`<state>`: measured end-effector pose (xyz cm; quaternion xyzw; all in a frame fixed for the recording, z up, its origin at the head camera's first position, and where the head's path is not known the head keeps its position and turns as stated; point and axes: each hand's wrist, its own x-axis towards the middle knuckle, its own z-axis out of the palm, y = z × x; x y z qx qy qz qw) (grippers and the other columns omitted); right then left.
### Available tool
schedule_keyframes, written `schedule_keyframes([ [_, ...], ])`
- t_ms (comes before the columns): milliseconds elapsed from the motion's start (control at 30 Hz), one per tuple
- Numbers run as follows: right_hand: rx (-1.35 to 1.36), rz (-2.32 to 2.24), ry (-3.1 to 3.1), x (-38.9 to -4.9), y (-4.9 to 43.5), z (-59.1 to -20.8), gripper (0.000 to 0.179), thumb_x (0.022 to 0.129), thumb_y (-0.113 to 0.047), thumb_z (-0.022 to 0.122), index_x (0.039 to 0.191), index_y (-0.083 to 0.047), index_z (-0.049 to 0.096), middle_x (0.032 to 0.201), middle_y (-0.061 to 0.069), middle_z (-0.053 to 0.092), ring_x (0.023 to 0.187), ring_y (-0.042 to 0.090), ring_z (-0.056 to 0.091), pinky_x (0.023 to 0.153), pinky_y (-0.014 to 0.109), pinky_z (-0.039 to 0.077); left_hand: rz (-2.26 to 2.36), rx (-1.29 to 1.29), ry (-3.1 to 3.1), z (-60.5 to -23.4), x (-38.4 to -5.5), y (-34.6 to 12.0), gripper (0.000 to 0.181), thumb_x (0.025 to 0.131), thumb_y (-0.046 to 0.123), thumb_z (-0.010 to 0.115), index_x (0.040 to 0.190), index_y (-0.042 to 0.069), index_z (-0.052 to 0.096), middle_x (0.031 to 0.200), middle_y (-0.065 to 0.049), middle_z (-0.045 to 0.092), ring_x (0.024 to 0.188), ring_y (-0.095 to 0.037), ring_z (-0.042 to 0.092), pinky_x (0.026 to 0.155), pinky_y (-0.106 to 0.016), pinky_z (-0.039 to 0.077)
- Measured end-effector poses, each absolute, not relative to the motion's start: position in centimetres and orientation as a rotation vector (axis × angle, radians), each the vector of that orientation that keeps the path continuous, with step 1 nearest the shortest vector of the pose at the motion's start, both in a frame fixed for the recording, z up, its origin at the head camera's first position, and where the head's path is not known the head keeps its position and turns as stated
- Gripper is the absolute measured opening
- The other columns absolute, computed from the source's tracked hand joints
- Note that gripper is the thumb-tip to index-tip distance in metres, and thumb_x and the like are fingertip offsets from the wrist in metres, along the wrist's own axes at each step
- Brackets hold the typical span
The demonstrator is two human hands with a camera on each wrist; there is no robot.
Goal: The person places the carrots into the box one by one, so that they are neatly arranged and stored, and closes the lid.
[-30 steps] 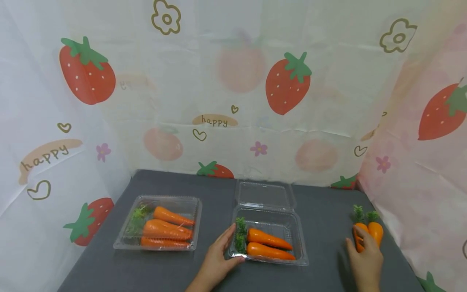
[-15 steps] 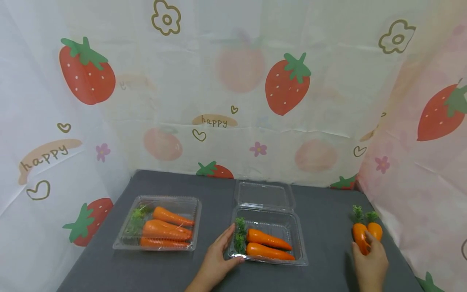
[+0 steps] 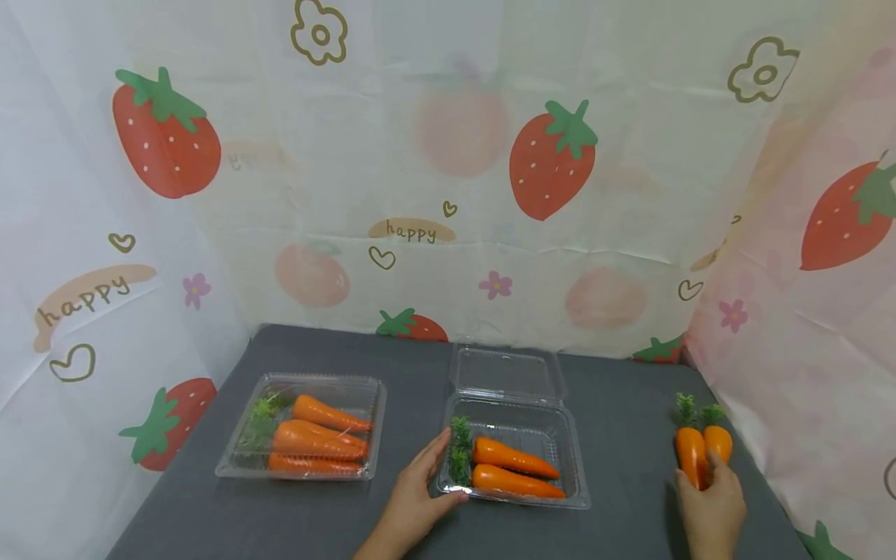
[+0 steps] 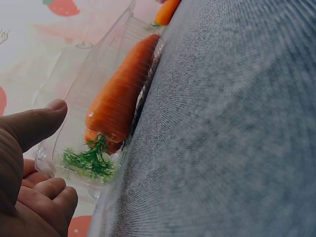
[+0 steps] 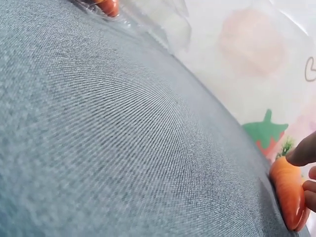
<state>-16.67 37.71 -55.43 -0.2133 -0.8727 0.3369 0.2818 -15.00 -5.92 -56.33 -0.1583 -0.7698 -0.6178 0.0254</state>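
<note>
Shifted slightly rightward since a second ago, the right hand [image 3: 714, 505] is seen with its grip closed about a loose carrot [image 3: 690, 451] at the right; a second carrot [image 3: 719, 440] is positioned just beside, its tip hidden by the hand. Two carrots [image 3: 514, 456] are contained in an uncovered tray [image 3: 577, 455], its corner grasped by the left hand [image 3: 416, 490], its lid [image 3: 507, 373] folded back. At left, more carrots [image 3: 318, 442] are packed in a covered tray [image 3: 381, 416]. Everything is set on a dark grey counter [image 3: 623, 435], backed by strawberry-print sheeting [image 3: 420, 47].
</note>
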Motion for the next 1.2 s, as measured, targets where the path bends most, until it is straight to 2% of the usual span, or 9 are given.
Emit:
schedule_keyframes([
  [367, -0.503, 0.849, -2.427, -16.8, 37.6, -56.2, 0.054, 0.082, 0.001, 0.075, 0.13, 0.016, 0.056, 0.117, 0.038, 0.062, 0.107, 0.053, 0.057, 0.096, 0.064, 0.044, -1.878, -0.489, -2.393, -56.3, -15.0, -5.9, 0.094, 0.078, 0.013, 0.09, 0.157, 0.002, 0.04, 0.163, -0.014, 0.037, 0.146, -0.034, 0.04, 0.117, -0.043, 0.038],
  [633, -0.484, 0.823, -2.439, -16.9, 37.5, -56.5, 0.054, 0.08, 0.001, 0.077, 0.129, 0.016, 0.058, 0.113, 0.037, 0.064, 0.102, 0.051, 0.059, 0.091, 0.064, 0.045, -1.883, -0.489, -2.393, -56.5, -15.0, -5.9, 0.094, 0.078, 0.016, 0.09, 0.157, 0.004, 0.04, 0.163, -0.012, 0.038, 0.146, -0.033, 0.04, 0.117, -0.045, 0.038],
  [867, -0.497, 0.839, -2.458, -17.1, 37.7, -56.7, 0.052, 0.082, 0.0, 0.076, 0.129, 0.015, 0.059, 0.116, 0.036, 0.065, 0.104, 0.05, 0.061, 0.093, 0.063, 0.046, -1.89, -0.485, -2.397, -56.5, -15.0, -5.9, 0.094, 0.078, 0.019, 0.09, 0.157, 0.006, 0.04, 0.163, -0.011, 0.038, 0.146, -0.033, 0.041, 0.116, -0.047, 0.039],
  [1200, -0.559, 0.852, -2.493, -17.3, 37.5, -56.6, 0.046, 0.085, -0.002, 0.074, 0.126, 0.013, 0.062, 0.113, 0.035, 0.067, 0.098, 0.049, 0.064, 0.088, 0.063, 0.048, -1.904, -0.493, -2.376, -56.5, -15.1, -5.9, 0.094, 0.078, 0.016, 0.09, 0.157, 0.005, 0.041, 0.163, -0.01, 0.039, 0.146, -0.032, 0.04, 0.117, -0.044, 0.038],
])
